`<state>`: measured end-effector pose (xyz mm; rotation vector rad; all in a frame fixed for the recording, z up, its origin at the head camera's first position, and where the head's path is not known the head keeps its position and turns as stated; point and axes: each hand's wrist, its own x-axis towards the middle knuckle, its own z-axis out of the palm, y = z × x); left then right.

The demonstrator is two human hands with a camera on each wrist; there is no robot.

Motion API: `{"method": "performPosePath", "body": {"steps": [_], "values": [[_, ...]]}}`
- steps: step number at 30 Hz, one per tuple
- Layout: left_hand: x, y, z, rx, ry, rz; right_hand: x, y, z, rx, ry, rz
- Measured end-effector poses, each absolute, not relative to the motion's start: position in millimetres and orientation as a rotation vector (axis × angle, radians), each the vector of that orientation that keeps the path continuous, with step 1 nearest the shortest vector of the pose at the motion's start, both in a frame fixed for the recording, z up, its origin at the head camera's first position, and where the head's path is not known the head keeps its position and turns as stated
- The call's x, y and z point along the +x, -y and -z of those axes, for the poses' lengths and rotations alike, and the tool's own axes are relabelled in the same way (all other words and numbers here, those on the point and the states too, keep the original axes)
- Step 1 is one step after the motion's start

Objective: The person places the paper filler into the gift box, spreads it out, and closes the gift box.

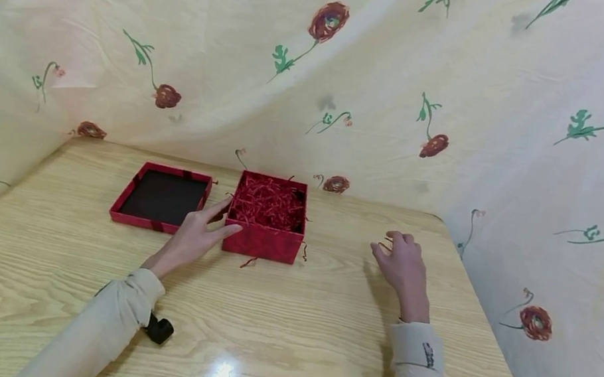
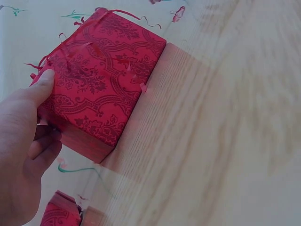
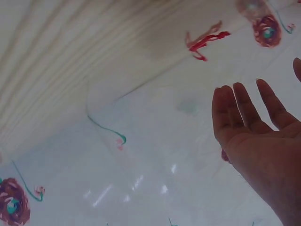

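A square red patterned box, filled with red paper shreds, stands upright on the table. My left hand holds its left front corner, thumb on the front face and fingers along the left side; the left wrist view shows this hand against the box. To the right of the box, my right hand is over the table with its fingers loosely bent. In the right wrist view that hand has its fingers spread, with some red shreds a little beyond the fingertips.
The red lid lies left of the box, its black inside facing up. Loose shreds lie by the box. A black object shows beside my left sleeve. Flowered cloth hangs behind the table and along its sides.
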<state>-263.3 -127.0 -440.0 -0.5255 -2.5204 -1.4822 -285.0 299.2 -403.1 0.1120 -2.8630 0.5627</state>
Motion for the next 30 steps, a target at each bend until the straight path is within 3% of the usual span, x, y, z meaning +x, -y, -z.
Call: {"method": "performPosePath", "body": {"steps": [16,30], "values": [[-262,127,439,-0.533,2.526,1.481,-287,-324,426,-0.060,2.940,-0.553],[-261,128,438,-0.542,2.515,1.501,-299,-332,437,-0.038,2.906,-0.728]]}}
